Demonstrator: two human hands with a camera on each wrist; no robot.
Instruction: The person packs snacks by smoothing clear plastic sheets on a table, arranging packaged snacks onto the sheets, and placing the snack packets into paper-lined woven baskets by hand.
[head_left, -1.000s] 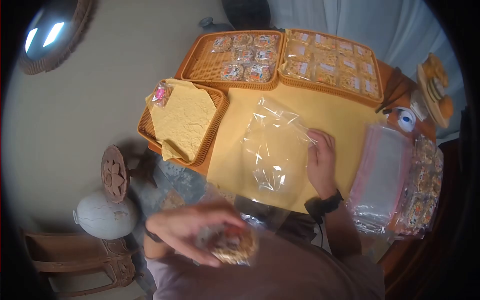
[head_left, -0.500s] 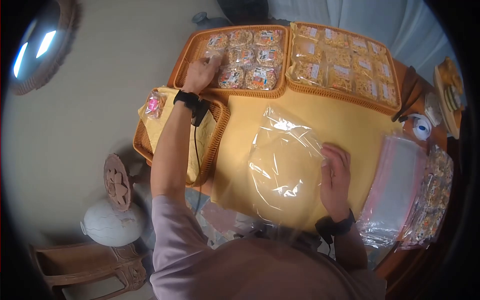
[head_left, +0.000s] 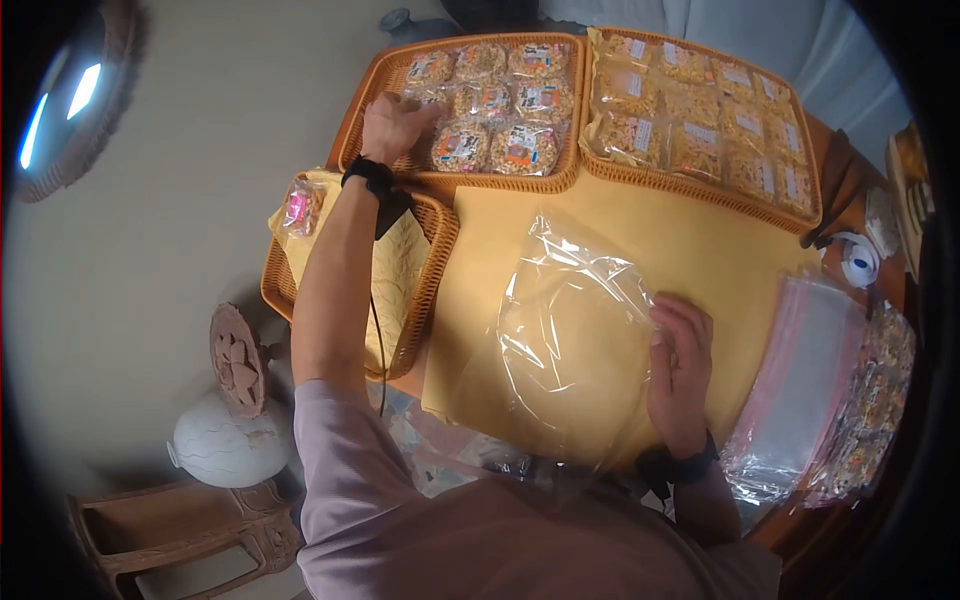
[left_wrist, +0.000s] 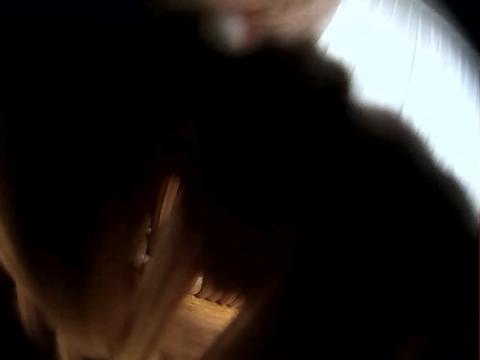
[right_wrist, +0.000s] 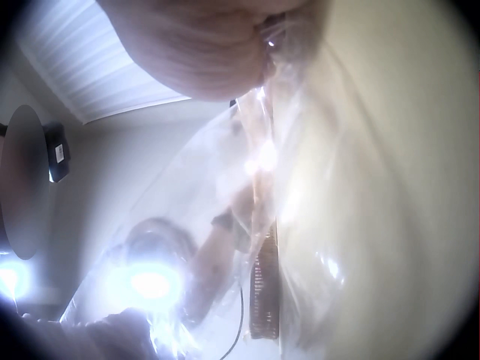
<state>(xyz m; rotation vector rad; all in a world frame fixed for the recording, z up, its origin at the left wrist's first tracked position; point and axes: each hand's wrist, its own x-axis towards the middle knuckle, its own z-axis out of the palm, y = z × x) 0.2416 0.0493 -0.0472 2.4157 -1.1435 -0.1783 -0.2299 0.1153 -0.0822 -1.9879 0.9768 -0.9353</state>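
Observation:
In the head view my left hand (head_left: 395,128) reaches into the back-left wicker tray (head_left: 362,160). Its fingertips are at a clear-wrapped snack packet (head_left: 430,95) in the left column; whether they grip it I cannot tell. The left wrist view is mostly dark and blurred. My right hand (head_left: 682,365) pinches the right edge of a large clear plastic bag (head_left: 575,350) between thumb and fingers. The bag stands puffed over the yellow mat (head_left: 470,230). Up close in the right wrist view, the film (right_wrist: 300,225) spreads out below the hand.
Another wicker tray (head_left: 690,190) full of wrapped packets stands at the back right. A smaller basket (head_left: 445,260), lined with yellow paper, lies under the left forearm. To the right are flat pink-edged bags (head_left: 800,370), bagged packets (head_left: 865,410) and a tape roll (head_left: 858,265).
My left hand has carried a snack packet from near the body to the back-left tray, then shifted slightly leftward there. My right hand stays at the bag's edge; the head view has shifted.

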